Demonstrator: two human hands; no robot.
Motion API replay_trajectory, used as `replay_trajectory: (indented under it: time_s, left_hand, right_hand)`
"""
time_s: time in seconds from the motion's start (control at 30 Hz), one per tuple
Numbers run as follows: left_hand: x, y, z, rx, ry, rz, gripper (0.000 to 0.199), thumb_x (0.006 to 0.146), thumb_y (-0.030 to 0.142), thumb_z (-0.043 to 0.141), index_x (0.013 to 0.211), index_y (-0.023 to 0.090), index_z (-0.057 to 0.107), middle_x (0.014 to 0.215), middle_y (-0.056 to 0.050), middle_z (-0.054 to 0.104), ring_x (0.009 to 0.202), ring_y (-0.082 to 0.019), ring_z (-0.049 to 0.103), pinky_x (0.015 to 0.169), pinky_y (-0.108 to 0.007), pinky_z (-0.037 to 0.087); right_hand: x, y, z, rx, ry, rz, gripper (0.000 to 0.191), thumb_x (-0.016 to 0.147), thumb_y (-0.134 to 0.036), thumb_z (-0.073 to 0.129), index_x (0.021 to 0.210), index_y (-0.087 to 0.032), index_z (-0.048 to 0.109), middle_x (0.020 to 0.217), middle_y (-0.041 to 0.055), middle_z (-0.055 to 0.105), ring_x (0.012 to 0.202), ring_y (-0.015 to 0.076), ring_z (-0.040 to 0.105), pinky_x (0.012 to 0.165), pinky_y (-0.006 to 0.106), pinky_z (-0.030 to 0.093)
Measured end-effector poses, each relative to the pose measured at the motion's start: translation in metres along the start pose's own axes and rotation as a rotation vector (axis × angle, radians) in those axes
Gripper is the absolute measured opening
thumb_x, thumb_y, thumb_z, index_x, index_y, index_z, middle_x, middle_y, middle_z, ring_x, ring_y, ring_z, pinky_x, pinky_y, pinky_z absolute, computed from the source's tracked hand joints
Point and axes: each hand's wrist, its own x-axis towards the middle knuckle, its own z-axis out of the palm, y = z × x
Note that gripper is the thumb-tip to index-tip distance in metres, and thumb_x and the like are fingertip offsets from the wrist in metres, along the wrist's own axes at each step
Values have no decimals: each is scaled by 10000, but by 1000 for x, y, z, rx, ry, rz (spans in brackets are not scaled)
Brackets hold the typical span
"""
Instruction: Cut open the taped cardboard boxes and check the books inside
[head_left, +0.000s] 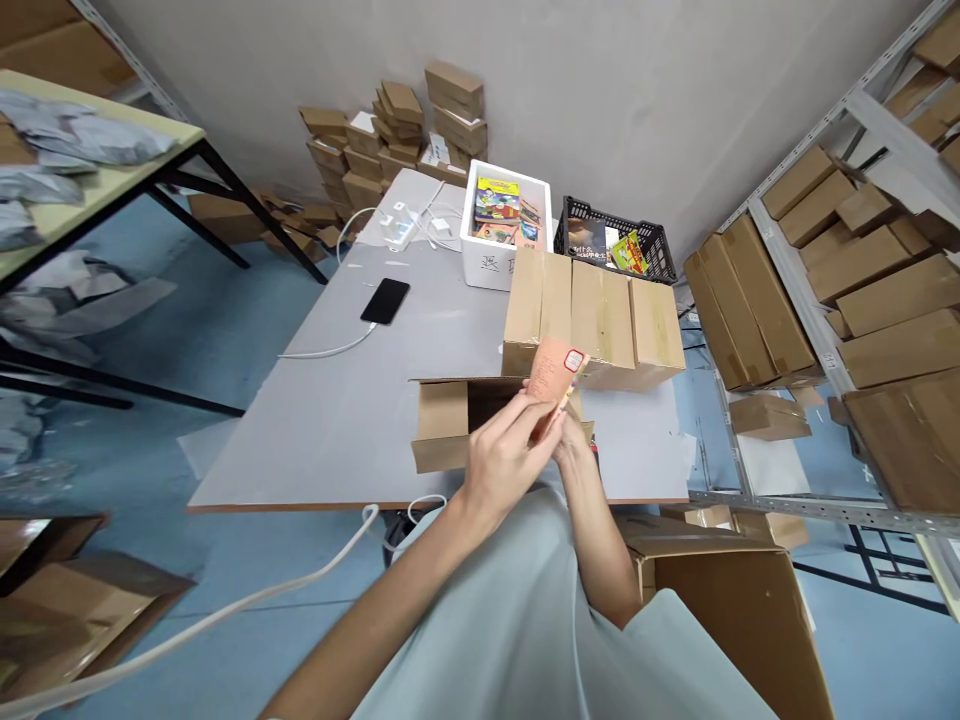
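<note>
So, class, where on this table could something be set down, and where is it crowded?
Bare tabletop lies left of the open box, nearer than the phone; a smaller patch separates phone from closed boxes. Crowded: the far end, with white bin and power strip.

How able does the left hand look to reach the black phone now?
Probably yes: the left hand could pass over the open carton, with nothing taller showing before the black phone, though it would likely need to release the orange booklet.
</note>
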Motion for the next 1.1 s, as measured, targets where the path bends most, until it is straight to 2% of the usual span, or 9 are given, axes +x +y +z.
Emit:
replay_trajectory:
  time_s: [0.07,0.2,0.33,0.43,0.53,0.77,0.93,1.0,1.1]
  left_hand:
    - [4,-9,-6,-92,16,-119,164,1128,264,709,1217,233,842,1048,-30,830,807,-144,779,772,-249,612]
    - [10,-45,-11,-268,71,-470,362,1059,393,757,1354,195,821,1086,-67,839,885,-193,812,793,-279,669]
    - [13,-62,-12,-378,85,-682,540,975,474,815,1433,190,775,1354,-137,834,1080,-271,858,916,-354,710]
    - [17,-58,-14,-535,66,-718,652,885,508,915,1441,214,746,1524,-159,768,1290,-313,818,1099,-412,683]
    - [21,-51,-18,-726,12,-726,697,746,520,1035,1314,212,773,1497,-161,783,1417,-342,755,1204,-441,633]
    - [24,-53,-13,-881,-9,-937,672,629,627,1090,1045,167,832,1032,-128,867,970,-292,843,897,-403,715]
    - [22,-57,3,-877,-42,-1036,674,548,593,1108,989,150,857,938,-108,852,825,-241,803,752,-346,696]
    - [20,-59,5,-879,2,-1054,672,558,585,1101,1003,146,854,930,-94,846,823,-228,802,774,-350,709]
    - [16,-65,5,-900,58,-1073,681,582,586,1091,1032,142,837,953,-96,848,879,-240,829,850,-385,732]
  right_hand:
    - [8,-4,-6,147,33,40,310,892,-539,933,1043,-280,853,1101,58,884,1036,263,808,965,408,703]
    - [3,-20,-12,223,190,5,454,686,-505,1053,1013,-230,902,1105,74,908,1047,250,822,1028,395,677]
    - [-21,-38,10,-55,283,-182,465,801,-627,966,1055,-239,927,1100,91,897,1083,286,807,1028,458,681]
    - [-40,-47,35,-249,317,-330,404,946,-623,849,1121,-271,937,1120,95,877,1085,284,784,1023,459,674]
    - [-53,-51,51,-381,325,-450,302,1017,-554,802,1155,-324,941,1152,90,856,1103,294,773,1053,482,654]
    - [-49,-31,58,-623,239,-531,285,1094,-438,656,1051,-327,914,1199,113,821,1107,291,751,1069,485,613]
    - [-39,-22,45,-748,264,-501,217,1065,-398,658,1002,-299,840,1105,108,779,1118,293,712,1138,504,572]
    - [-37,-26,36,-743,277,-499,202,1039,-445,732,1114,-287,833,1259,136,764,1261,314,689,1214,530,534]
    - [-32,-32,22,-681,355,-446,572,910,-535,909,1382,-249,756,1622,195,613,1536,350,562,1326,551,451]
